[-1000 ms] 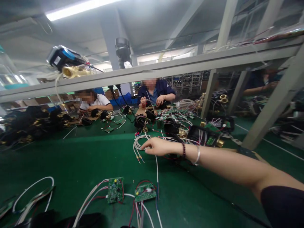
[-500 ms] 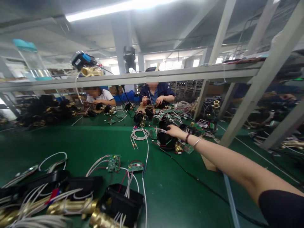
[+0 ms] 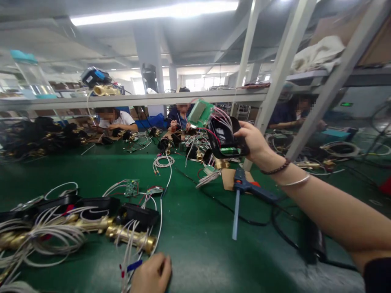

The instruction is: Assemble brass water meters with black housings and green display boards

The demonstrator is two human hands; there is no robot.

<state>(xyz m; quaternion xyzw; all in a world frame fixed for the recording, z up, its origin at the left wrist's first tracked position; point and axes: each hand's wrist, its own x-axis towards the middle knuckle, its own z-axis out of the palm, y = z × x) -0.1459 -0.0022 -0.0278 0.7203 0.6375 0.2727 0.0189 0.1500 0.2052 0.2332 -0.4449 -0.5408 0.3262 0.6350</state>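
My right hand [image 3: 255,143] is raised above the green bench and grips a black meter housing [image 3: 224,138]. A green circuit board [image 3: 200,113] and red and white wires dangle from the housing, and a brass fitting [image 3: 220,163] hangs below it. My left hand [image 3: 152,275] rests at the bottom edge with fingers curled, next to white wires and a blue-tipped lead [image 3: 133,266]. What it holds, if anything, I cannot make out. Brass-bodied meters [image 3: 128,236] with black housings lie just ahead of it.
A blue-handled tool [image 3: 244,188] with a black cable lies on the green mat [image 3: 195,228] under my right arm. Two small circuit boards [image 3: 132,187] and a white wire coil [image 3: 161,161] sit mid-bench. People work across the bench. Slanted metal frame posts [image 3: 282,71] stand right.
My right hand has lifted the black housing with its board and wires off the pile and drawn it up and toward me. My left hand has come into view at the bottom.
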